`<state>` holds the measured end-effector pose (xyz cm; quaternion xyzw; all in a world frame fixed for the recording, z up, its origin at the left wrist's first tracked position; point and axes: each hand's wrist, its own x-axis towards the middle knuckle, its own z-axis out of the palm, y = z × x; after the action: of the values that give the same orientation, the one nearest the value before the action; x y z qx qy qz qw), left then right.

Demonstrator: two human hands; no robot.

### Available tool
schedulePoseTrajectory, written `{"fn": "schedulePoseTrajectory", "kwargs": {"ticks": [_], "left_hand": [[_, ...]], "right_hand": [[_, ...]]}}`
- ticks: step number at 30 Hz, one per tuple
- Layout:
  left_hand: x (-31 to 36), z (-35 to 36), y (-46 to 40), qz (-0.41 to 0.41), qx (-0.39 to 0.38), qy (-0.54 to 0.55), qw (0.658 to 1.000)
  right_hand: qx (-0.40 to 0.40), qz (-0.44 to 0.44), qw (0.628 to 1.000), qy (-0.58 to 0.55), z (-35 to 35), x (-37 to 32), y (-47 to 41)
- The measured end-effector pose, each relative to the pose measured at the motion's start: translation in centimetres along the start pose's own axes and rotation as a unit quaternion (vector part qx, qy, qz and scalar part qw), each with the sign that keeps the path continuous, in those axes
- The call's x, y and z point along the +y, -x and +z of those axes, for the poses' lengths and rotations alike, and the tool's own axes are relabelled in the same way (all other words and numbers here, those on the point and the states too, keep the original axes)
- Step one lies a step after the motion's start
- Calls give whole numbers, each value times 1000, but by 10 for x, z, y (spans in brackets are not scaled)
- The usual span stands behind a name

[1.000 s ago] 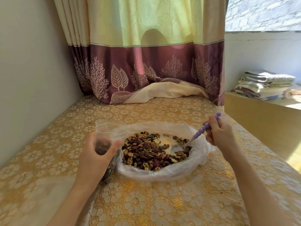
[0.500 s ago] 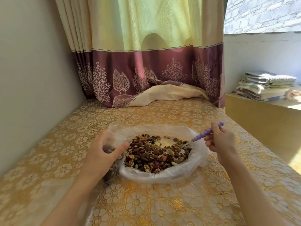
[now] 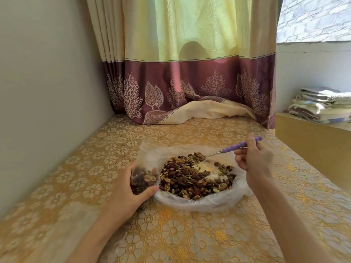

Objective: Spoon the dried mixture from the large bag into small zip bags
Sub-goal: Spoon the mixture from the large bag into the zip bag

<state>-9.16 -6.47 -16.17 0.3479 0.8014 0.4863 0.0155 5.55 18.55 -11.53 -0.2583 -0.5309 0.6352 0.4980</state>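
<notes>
Since the earlier frames the spoon has come up out of the pile with a heaped load, and the small bag has been tipped closer to the big one.

The right hand [image 3: 253, 161] pinches the purple beaded handle of the small metal spoon [image 3: 230, 150] between thumb and fingertips, bowl kept level, probably so the nuts stay on during the carry. The left hand [image 3: 131, 188] wraps thumb and fingers around the small clear zip bag [image 3: 145, 173], partly filled, its mouth standing open upward and touching the large bag's rim, which keeps the crossing short. The dried mixture of walnuts, raisins and green seeds [image 3: 191, 177] lies in the large crumpled clear plastic bag [image 3: 205, 203], folded down like a bowl on the gold floral tablecloth [image 3: 171, 234].
</notes>
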Motion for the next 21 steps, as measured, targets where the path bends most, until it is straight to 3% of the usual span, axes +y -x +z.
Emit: {"fn": "schedulePoseTrajectory", "kwargs": {"ticks": [6, 11, 21], "left_hand": [[-2, 0, 0, 2, 3, 6, 1000], [-3, 0, 2, -4, 4, 12, 1000], [-3, 0, 1, -19, 9, 51, 998]], "right_hand": [[-54, -29, 997, -41, 40, -26, 3], [-128, -70, 989, 1, 81, -32, 19], [-257, -237, 934, 80, 101, -27, 46]]}}
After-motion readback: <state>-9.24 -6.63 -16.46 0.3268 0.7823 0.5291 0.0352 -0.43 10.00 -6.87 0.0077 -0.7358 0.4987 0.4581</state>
